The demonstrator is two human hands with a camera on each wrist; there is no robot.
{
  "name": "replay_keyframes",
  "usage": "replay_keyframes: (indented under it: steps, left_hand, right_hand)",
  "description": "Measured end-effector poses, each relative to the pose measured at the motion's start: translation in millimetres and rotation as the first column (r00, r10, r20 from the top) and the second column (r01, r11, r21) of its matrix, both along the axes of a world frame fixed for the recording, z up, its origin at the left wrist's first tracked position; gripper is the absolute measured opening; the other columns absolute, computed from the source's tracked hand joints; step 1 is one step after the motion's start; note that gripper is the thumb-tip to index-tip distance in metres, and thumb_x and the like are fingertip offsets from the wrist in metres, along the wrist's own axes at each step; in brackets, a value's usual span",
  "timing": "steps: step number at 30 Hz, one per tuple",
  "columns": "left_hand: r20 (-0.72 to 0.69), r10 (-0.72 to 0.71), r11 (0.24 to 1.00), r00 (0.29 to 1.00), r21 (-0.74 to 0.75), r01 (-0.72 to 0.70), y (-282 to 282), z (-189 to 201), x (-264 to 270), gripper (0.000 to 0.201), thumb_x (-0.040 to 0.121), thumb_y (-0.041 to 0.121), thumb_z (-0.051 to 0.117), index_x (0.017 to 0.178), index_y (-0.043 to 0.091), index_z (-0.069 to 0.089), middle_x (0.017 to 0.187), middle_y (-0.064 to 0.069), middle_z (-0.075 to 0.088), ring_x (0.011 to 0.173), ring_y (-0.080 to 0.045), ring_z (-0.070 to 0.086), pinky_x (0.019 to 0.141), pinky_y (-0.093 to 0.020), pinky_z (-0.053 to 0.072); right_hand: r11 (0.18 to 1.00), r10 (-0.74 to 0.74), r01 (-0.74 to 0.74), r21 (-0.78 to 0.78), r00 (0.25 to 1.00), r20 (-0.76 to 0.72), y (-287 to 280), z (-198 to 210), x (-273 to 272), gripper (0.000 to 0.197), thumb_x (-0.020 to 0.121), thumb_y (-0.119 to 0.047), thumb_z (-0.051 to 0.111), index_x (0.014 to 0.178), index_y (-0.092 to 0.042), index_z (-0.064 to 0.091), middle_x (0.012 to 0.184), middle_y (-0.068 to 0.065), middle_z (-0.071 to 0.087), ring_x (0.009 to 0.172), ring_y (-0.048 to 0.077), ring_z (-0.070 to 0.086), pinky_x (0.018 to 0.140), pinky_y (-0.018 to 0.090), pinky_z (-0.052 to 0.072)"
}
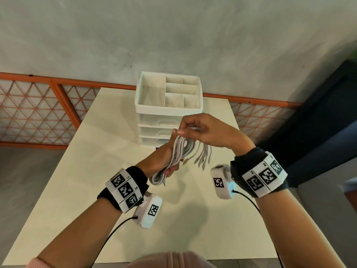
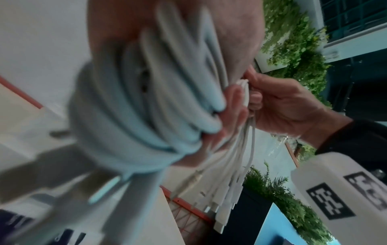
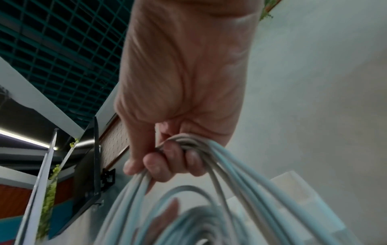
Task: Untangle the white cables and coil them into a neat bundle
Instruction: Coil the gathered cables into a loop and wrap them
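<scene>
**A:** Nearest the camera, my left hand (image 1: 166, 161) — what's it got?

**B:** Fingers curled round the lower end of the white cables (image 1: 177, 151). The coil runs over the palm, with loops bulging out below the hand toward the wrist. Head view shows it clearly; left wrist view is mostly blur, but the strands cross the palm there too.

**A:** And my right hand (image 1: 202, 130)?

**B:** Higher and a bit farther out, knuckles up, fingers closed on the top of the same coil. In the right wrist view the strands pass under the curled fingertips (image 3: 159, 167). So both hands are holding it and neither is free.

**A:** Which way does the bundle lie?

**B:** Long axis runs from the left hand, low and near, up and away to the right hand. It's steep, tilted toward the far side, and held in the air above the table (image 1: 96, 171), touching nothing.

**A:** Loose ends?

**B:** A fringe of connector ends (image 1: 202, 157) hangs from just under the right hand, on the right side of the coil. Those tails aren't wound in yet.

**A:** So the next move?

**B:** My guess is the right hand is nearer the tails, so it'd take them round the coil's middle while the left hand anchors the bottom. Risk: loops may slip off the left palm if that grip eases.

**A:** Beyond that?

**B:** A white drawer organizer (image 1: 168, 105) sits at the far end of the table, behind the hands, well apart from the coil.
</scene>
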State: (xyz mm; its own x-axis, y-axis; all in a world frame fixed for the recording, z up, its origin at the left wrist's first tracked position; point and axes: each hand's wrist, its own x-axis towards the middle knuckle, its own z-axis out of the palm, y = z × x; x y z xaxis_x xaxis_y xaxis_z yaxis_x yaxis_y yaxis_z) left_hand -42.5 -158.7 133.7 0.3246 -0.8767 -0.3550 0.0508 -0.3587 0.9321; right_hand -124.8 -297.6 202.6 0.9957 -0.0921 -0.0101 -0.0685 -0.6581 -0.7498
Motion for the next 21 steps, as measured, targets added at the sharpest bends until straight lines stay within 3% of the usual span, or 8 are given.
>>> replay_keyframes:
  steps: [3, 6, 9, 11, 13, 16, 18, 21]
  left_hand:
    - [0.031, -0.074, 0.995, 0.997, 0.072, 0.072, -2, -1, 3, 0.037, 0.099, 0.029, 0.026, 0.075, 0.007, 0.045, 0.038, 0.001, 0.038, 0.031, -0.011, 0.027, 0.040, -0.019, 0.027]
    - [-0.002, -0.068, 0.994, 0.998, 0.088, 0.068, -1, 1, 7, 0.065, 0.097, 0.057, 0.013, 0.075, 0.006, 0.048, 0.039, -0.002, 0.040, 0.032, -0.012, 0.029, 0.040, -0.020, 0.029]
    - [-0.042, -0.098, 0.994, 0.994, 0.041, 0.100, 1, 3, 5, 0.096, 0.074, 0.080, -0.009, 0.074, 0.004, 0.050, 0.042, -0.005, 0.038, 0.034, -0.015, 0.029, 0.041, -0.022, 0.030]
    - [-0.056, -0.131, 0.990, 0.990, 0.045, 0.134, 5, 2, 3, 0.099, 0.066, 0.086, -0.006, 0.074, 0.004, 0.050, 0.045, -0.006, 0.037, 0.036, -0.015, 0.028, 0.041, -0.023, 0.029]
    - [0.000, -0.172, 0.984, 0.985, 0.046, 0.172, 8, 1, 1, 0.088, 0.070, 0.088, 0.014, 0.076, 0.007, 0.049, 0.049, -0.006, 0.037, 0.037, -0.014, 0.027, 0.042, -0.022, 0.030]
    - [0.091, -0.177, 0.984, 0.980, 0.035, 0.175, 12, -1, -2, 0.045, 0.092, 0.050, 0.051, 0.075, 0.008, 0.046, 0.049, -0.005, 0.035, 0.036, -0.014, 0.027, 0.043, -0.023, 0.029]
    - [0.100, -0.156, 0.988, 0.983, 0.033, 0.154, 11, -6, -2, 0.033, 0.096, 0.031, 0.045, 0.074, 0.007, 0.046, 0.048, -0.005, 0.036, 0.036, -0.014, 0.027, 0.043, -0.022, 0.030]
    - [0.027, -0.125, 0.992, 0.992, -0.005, 0.125, 11, -9, -1, 0.029, 0.091, 0.028, 0.041, 0.074, 0.006, 0.048, 0.049, -0.006, 0.037, 0.036, -0.014, 0.027, 0.044, -0.021, 0.030]
  right_hand:
    - [1.000, -0.018, 0.017, 0.012, 0.999, 0.029, 3, -5, 7, 0.018, 0.091, -0.021, 0.062, 0.089, -0.004, 0.066, 0.076, -0.010, 0.063, 0.066, -0.005, 0.058, 0.072, 0.015, 0.045]
    - [0.996, -0.078, 0.075, 0.046, 0.995, 0.067, 1, -11, 10, 0.017, 0.089, -0.020, 0.064, 0.087, -0.004, 0.067, 0.073, -0.013, 0.063, 0.063, -0.005, 0.057, 0.072, 0.014, 0.043]
    - [0.982, -0.145, 0.136, 0.131, 0.987, 0.067, -2, -18, 10, 0.015, 0.087, -0.017, 0.068, 0.084, -0.004, 0.062, 0.063, -0.014, 0.061, 0.057, -0.001, 0.055, 0.066, 0.015, 0.043]
    - [0.967, -0.164, 0.151, 0.204, 0.985, 0.049, -2, -22, 10, 0.020, 0.085, -0.017, 0.069, 0.083, -0.007, 0.052, 0.061, 0.002, 0.058, 0.056, 0.011, 0.050, 0.063, 0.024, 0.042]
    - [0.965, -0.152, 0.143, 0.220, 0.988, 0.023, -2, -26, 9, 0.026, 0.084, -0.020, 0.071, 0.084, -0.007, 0.048, 0.066, 0.025, 0.054, 0.062, 0.021, 0.049, 0.065, 0.031, 0.041]
    - [0.964, -0.174, 0.172, 0.201, 0.985, -0.009, -3, -27, 7, 0.035, 0.080, -0.025, 0.075, 0.086, -0.005, 0.047, 0.062, 0.024, 0.052, 0.058, 0.020, 0.042, 0.062, 0.030, 0.037]
    - [0.962, -0.204, 0.200, 0.187, 0.979, 0.000, -6, -28, 6, 0.038, 0.077, -0.028, 0.078, 0.085, -0.006, 0.048, 0.048, -0.002, 0.045, 0.048, 0.011, 0.034, 0.057, 0.025, 0.031]
    - [0.962, -0.235, 0.232, 0.142, 0.972, 0.002, -10, -28, 5, 0.035, 0.075, -0.028, 0.079, 0.082, -0.006, 0.052, 0.040, -0.010, 0.040, 0.041, 0.005, 0.030, 0.055, 0.021, 0.030]
